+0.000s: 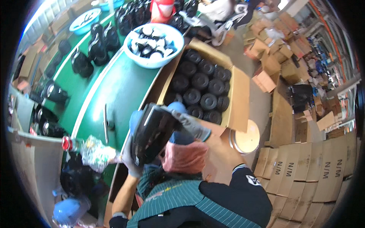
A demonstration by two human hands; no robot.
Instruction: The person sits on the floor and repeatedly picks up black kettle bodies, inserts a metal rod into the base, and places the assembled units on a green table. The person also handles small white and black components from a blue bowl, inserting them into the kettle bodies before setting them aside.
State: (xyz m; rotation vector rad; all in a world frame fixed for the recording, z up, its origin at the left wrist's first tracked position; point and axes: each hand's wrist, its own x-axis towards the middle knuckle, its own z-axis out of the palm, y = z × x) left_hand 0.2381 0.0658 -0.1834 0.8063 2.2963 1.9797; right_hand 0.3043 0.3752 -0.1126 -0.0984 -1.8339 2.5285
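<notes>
A glossy black rounded housing [152, 133] is held tilted in front of my body, above my lap. My left hand [132, 154], in a grey glove, wraps its left side and lower end. My right hand [192, 125], also gloved, grips its upper right side; some fingers are hidden behind the housing. Just beyond the hands stands an open cardboard box [239, 100] with several black round pieces [200, 80] standing in rows. A pink cloth [185, 157] lies over my lap below the right hand.
On the green worktable [121, 89] are a light-blue basin [146, 62] of black and white parts, several black housings [81, 64], a metal rod [105, 123] and a clear plastic bag [97, 154]. A round drum [247, 136] and stacked cartons [300, 167] stand right. Someone in a blue cap [70, 209] is lower left.
</notes>
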